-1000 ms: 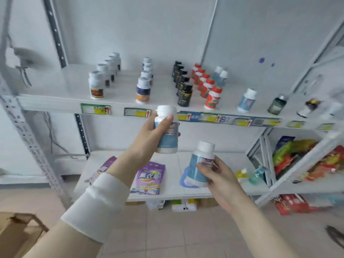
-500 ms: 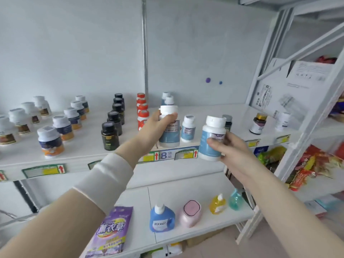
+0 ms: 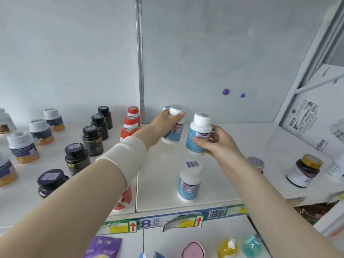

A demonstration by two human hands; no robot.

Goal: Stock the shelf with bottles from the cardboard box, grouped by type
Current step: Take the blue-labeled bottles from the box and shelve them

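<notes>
left of frame: dark bottles (image 3: 92,140) and red-capped bottles (image 3: 130,121) stand in rows on the shelf (image 3: 242,142). centre: left hand (image 3: 162,122) is curled round the cap and shoulder of a blue-label bottle (image 3: 175,134), low over the shelf; contact unclear. just right of it: right hand (image 3: 218,144) pinches a second blue-label bottle (image 3: 197,140) at the label, tilted and clear of the shelf. lower centre: a matching bottle (image 3: 189,183) stands on the shelf. judged light, rigid, smooth plastic; a grip round the body is safer than one on the cap.
</notes>
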